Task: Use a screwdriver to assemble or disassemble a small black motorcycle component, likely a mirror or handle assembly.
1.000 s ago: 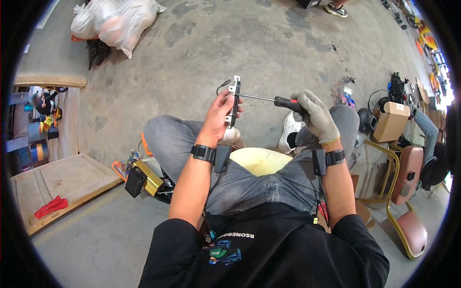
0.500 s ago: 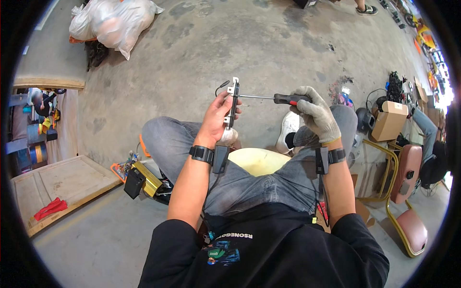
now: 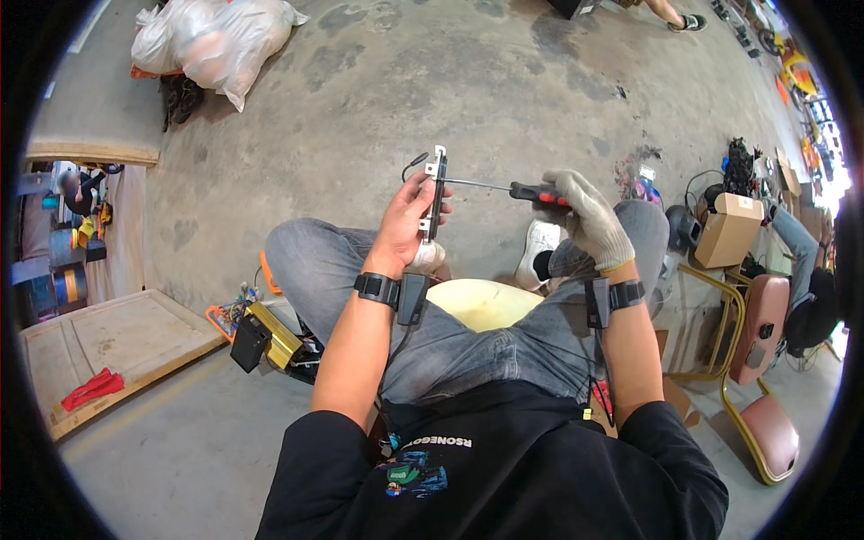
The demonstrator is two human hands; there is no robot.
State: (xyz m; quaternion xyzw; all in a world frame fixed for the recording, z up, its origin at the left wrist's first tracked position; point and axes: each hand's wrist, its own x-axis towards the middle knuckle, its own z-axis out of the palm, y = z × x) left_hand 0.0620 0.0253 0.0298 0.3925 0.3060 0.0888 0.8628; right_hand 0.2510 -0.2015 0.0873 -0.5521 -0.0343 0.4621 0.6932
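Bare and closed, my left hand [image 3: 409, 214] grips a narrow black bar with metal brackets [image 3: 436, 193], held upright above my lap. A short black cable [image 3: 414, 163] curls off the bar's upper left side. My right hand [image 3: 583, 216], in a pale knit glove, is closed on the black and red handle of a screwdriver [image 3: 535, 193]. The screwdriver's shaft runs leftward to the upper part of the bar. Whether its tip sits in a screw is too small to tell.
A pale yellow rounded object [image 3: 481, 304] lies between my legs. Gold and black electrical parts [image 3: 274, 335] lie beside my left knee. To the right stand a cardboard box [image 3: 730, 229] and a pink chair with a gold frame [image 3: 763, 324]. White plastic bags [image 3: 216, 45] lie at the far left.
My right hand has turned on the screwdriver handle, which now tilts slightly down toward the right. The left hand and the bar have hardly moved.
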